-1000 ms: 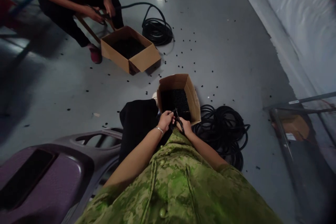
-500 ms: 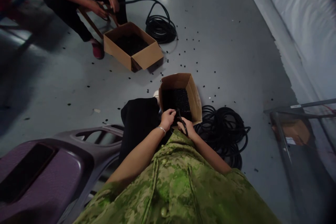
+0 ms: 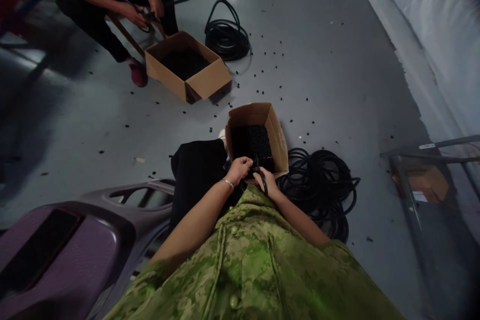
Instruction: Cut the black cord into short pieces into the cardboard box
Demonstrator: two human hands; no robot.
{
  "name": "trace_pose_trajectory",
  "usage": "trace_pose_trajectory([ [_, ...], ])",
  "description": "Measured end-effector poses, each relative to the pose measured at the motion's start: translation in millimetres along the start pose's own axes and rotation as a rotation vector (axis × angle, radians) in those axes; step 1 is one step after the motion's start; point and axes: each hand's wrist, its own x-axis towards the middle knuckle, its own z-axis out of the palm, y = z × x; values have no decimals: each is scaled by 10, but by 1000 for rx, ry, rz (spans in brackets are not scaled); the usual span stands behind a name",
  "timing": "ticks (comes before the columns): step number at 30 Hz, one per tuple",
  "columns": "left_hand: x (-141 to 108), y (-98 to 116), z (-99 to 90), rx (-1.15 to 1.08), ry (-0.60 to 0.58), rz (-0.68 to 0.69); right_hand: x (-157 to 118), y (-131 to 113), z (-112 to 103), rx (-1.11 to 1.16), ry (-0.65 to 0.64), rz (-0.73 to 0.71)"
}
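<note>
The left forearm [image 3: 195, 210] and right forearm [image 3: 298, 216] slant inward toward the far side. The left hand [image 3: 239, 170] pinches thumb and fingers together; just beside it, the right hand [image 3: 268, 181] curls its fingers.

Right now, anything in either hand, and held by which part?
Right hand: what look like scissors, held by the handles. Left hand: fingers bunched together; too small and dark to tell what, if anything, they hold.
</note>
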Motion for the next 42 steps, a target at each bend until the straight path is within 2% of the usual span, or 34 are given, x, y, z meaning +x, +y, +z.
trace_pose_trajectory([
  [3,23,1,-14,-6,25,4,38,27,42,-104,70,-55],
  [16,56,77,29,-24,169,-20,225,159,160,-214,88,-120],
  [19,63,69,30,-13,179,-34,278,201,171,-189,123,-58],
  [23,53,65,38,-15,165,-35,309,215,175,9,120,130],
  [26,34,73,55,-6,159,-19,278,147,158,116,131,214],
  [30,5,78,68,-4,158,12,215,52,101,151,68,222],
  [36,-1,52,56,-32,150,44,55,62,1,292,-19,127],
  [42,-5,35,62,-83,49,55,-101,-34,-116,258,-99,127],
])
